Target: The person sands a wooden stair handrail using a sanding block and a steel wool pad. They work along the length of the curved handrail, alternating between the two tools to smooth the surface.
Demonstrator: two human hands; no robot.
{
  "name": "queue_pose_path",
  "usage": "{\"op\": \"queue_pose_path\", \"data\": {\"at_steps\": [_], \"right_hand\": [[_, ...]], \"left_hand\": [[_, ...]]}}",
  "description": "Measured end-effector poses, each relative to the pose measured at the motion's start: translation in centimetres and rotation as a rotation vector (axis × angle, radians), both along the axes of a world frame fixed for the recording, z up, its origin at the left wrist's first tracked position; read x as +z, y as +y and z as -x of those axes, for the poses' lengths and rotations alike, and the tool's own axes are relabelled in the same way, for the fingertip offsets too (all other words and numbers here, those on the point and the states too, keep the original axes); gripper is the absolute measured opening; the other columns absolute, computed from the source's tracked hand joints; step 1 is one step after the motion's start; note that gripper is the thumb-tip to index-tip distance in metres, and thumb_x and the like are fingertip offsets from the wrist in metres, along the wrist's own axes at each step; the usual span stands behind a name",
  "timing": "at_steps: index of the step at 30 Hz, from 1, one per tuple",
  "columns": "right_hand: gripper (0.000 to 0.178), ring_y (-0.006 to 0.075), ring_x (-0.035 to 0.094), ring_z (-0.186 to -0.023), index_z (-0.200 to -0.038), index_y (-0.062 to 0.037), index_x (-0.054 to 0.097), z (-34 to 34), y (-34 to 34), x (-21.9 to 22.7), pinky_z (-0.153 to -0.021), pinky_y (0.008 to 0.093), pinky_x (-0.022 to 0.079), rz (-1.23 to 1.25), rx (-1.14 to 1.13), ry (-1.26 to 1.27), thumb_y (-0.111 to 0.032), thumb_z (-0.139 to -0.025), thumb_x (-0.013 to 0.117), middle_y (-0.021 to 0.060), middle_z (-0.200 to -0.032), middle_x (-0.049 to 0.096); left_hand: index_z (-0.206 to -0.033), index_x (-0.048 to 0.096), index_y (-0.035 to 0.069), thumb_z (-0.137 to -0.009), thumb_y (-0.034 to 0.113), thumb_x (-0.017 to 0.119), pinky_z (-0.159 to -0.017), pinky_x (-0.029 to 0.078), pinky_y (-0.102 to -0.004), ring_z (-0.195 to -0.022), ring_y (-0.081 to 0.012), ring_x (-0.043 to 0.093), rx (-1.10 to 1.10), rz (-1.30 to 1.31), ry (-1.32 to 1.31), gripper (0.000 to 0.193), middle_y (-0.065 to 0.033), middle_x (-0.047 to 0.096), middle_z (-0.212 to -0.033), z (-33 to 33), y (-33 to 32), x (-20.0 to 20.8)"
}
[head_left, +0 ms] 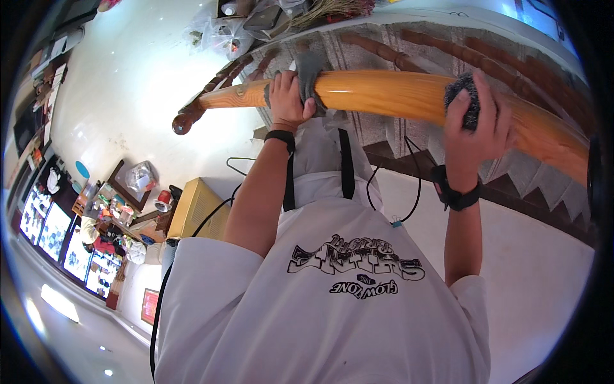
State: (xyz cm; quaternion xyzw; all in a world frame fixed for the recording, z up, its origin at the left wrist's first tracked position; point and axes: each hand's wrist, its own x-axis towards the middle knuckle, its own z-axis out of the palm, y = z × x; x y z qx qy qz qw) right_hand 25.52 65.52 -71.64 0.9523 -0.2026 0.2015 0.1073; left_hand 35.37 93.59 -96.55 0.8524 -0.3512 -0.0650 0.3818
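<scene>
A wooden handrail (377, 91) runs across in front of me, pale and glossy. Over it hangs a grey cloth (309, 75). My left hand (289, 102) lies on top of the rail, its fingers closed over the cloth, which shows on both sides of the hand. Farther right, my right hand (481, 125) grips a dark grey, fuzzy scrubbing pad (463, 101). The pad rests against the rail's upper side. Some of the fingers behind it are hidden.
Dark turned balusters (377, 50) and grey stair steps (409, 137) lie around the rail. At its left end is a rounded newel knob (182, 124). Plastic bags (220, 32) and dried stalks (329, 11) sit beyond. A yellow box (198, 208) stands left.
</scene>
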Motion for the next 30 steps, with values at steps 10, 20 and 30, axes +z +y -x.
{"op": "queue_pose_path", "data": {"at_steps": [10, 20, 30], "right_hand": [[0.035, 0.0136, 0.067, -0.084, -0.118, -0.0262, 0.076, -3.4, 5.0, -3.6, -0.090, 0.0314, 0.044, -0.145, 0.081, 0.120, -0.025, -0.083, 0.076, -0.0052, -0.102, 0.070], [0.035, 0.0136, 0.064, -0.078, -0.118, -0.0286, 0.076, -2.0, 7.3, -5.7, -0.082, 0.0301, 0.042, -0.121, 0.112, 0.068, -0.028, -0.082, 0.077, -0.0060, -0.093, 0.067], [0.025, 0.0303, 0.063, -0.085, -0.111, -0.0095, 0.073, -2.8, 10.4, -7.5, -0.080, 0.0411, 0.048, 0.004, 0.204, -0.322, -0.012, -0.087, 0.069, 0.0087, -0.092, 0.067]], "left_hand": [[-0.107, 0.059, -0.003, -0.091, 0.056, 0.047, -0.086, 0.043, -0.0500, -0.099, -0.0428, 0.053, 0.007, 0.006, 0.084, 0.062, -0.0205, 0.054, -0.109, -1.5, 1.5, -0.7], [-0.103, 0.059, -0.001, -0.091, 0.049, 0.050, -0.083, 0.044, -0.0494, -0.095, -0.0426, 0.054, 0.022, 0.087, 0.022, 0.052, -0.0200, 0.055, -0.104, -0.8, 2.1, -1.3], [-0.111, 0.060, -0.005, -0.091, 0.035, 0.056, -0.088, 0.046, -0.0506, -0.101, -0.0459, 0.057, 0.067, 0.177, -0.170, 0.045, -0.0244, 0.060, -0.115, -1.1, 2.6, -4.0]]}}
